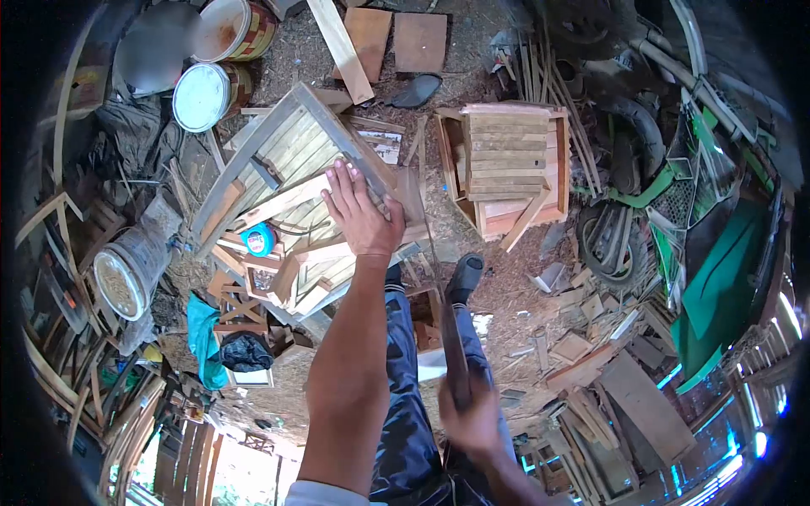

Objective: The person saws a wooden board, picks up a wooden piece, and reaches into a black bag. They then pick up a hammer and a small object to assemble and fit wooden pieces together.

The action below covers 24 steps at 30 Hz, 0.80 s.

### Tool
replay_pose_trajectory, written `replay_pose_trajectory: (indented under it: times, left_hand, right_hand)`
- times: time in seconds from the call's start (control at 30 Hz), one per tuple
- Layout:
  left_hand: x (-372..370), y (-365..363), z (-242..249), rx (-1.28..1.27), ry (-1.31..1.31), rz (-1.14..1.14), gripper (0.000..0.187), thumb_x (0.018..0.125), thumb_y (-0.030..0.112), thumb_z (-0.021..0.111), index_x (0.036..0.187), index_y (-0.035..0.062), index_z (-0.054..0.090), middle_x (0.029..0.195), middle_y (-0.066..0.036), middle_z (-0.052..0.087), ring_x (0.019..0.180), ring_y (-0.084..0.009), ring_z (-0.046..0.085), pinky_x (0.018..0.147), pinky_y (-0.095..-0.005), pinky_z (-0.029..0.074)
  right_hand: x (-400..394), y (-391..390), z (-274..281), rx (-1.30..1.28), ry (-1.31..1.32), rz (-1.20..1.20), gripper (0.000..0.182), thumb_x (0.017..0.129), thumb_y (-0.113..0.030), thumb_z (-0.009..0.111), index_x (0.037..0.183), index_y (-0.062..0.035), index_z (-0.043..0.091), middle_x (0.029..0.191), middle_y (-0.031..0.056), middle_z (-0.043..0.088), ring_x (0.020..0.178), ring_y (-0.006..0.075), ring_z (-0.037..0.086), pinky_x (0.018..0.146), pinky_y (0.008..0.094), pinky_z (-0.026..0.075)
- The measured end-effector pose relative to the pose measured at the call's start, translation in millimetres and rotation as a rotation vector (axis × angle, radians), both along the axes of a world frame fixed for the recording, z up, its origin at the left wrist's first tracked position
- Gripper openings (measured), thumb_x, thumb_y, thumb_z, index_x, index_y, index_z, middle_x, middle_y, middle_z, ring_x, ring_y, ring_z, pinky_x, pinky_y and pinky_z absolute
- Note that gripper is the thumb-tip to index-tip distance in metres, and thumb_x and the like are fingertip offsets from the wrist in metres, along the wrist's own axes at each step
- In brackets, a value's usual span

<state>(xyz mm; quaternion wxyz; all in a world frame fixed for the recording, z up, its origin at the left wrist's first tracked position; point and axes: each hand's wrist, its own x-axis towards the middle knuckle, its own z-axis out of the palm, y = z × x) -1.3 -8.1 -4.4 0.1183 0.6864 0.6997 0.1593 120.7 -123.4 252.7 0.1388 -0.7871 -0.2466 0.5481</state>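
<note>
My left hand (pixel 361 209) lies with fingers stretched out over the end of a pale wooden strip (pixel 291 201) on a low workbench (pixel 253 152), the thumb out toward the bench's right edge. Lower right, my right hand (pixel 472 419), smeared by motion, is closed round the handle end of a handsaw (pixel 454 346). Its long dark blade is seen nearly edge-on and points away from me, its far part running up close to the right of my left hand. A blue round tape-like item (pixel 258 239) and several cut wood pieces (pixel 314 297) lie on the bench.
Right of the bench stands a wooden box-like piece with slats (pixel 508 156). Buckets (pixel 201 97) stand at the upper left, a sack-covered bucket (pixel 120 282) at left. A green motorcycle body (pixel 675 198) and a wheel (pixel 609 244) are at right. Offcuts (pixel 582 346) litter the floor.
</note>
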Motion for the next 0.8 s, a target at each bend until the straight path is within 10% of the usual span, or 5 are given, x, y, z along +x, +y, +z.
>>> replay_pose_trajectory:
  times: [0.33, 0.43, 0.63, 0.67, 0.8]
  left_hand:
    - [1.2, -0.2, 3.7, -0.070, -0.027, 0.014, 0.072, 0.077, 0.018, 0.056, 0.141, -0.0041, 0.030, 0.153, -0.026, 0.026, 0.145, -0.0429, 0.018, 0.116, -0.0575, 0.009]
    - [0.0, -1.5, 3.5, -0.038, -0.020, 0.021, 0.072, 0.077, 0.018, 0.057, 0.140, -0.0044, 0.031, 0.153, -0.026, 0.026, 0.144, -0.0429, 0.018, 0.116, -0.0574, 0.010]
    - [0.2, -0.9, -0.8, -0.021, -0.010, 0.016, 0.070, 0.077, 0.022, 0.056, 0.138, -0.0068, 0.036, 0.153, -0.026, 0.026, 0.145, -0.0415, 0.018, 0.117, -0.0572, 0.010]
    - [0.5, 0.2, -1.3, -0.024, 0.008, 0.023, 0.070, 0.077, 0.023, 0.056, 0.138, -0.0076, 0.038, 0.154, -0.025, 0.025, 0.146, -0.0407, 0.018, 0.117, -0.0573, 0.010]
    - [5.6, -2.3, 2.5, -0.064, 0.003, 0.027, 0.069, 0.078, 0.022, 0.056, 0.138, -0.0067, 0.037, 0.154, -0.025, 0.025, 0.146, -0.0406, 0.018, 0.117, -0.0568, 0.009]
  right_hand:
    - [-9.1, 63.9, -93.1, 0.047, -0.087, 0.039, 0.017, 0.081, -0.012, 0.064, 0.076, 0.0033, 0.061, 0.067, 0.0242, 0.062, 0.065, 0.0410, 0.065, 0.057, 0.0429, 0.047]
    - [-4.1, 1.1, -1.6, 0.025, -0.083, 0.128, 0.019, 0.087, -0.012, 0.061, 0.076, 0.0041, 0.061, 0.050, 0.0112, 0.051, 0.044, 0.0117, 0.051, 0.045, 0.0341, 0.039]
    - [-12.6, 5.5, -21.2, -0.092, -0.073, 0.073, 0.016, 0.081, -0.013, 0.065, 0.077, 0.0029, 0.063, 0.061, 0.0207, 0.060, 0.056, 0.0314, 0.067, 0.050, 0.0390, 0.047]
    - [-25.2, 2.6, -61.3, 0.085, -0.051, -0.028, 0.023, 0.085, -0.012, 0.063, 0.069, 0.0019, 0.056, 0.053, 0.0030, 0.045, 0.051, 0.0070, 0.042, 0.044, 0.0325, 0.035]
    - [-18.2, 27.4, -44.2, 0.076, -0.049, -0.078, 0.024, 0.085, -0.013, 0.062, 0.068, 0.0021, 0.056, 0.053, 0.0032, 0.046, 0.051, 0.0073, 0.042, 0.045, 0.0327, 0.033]
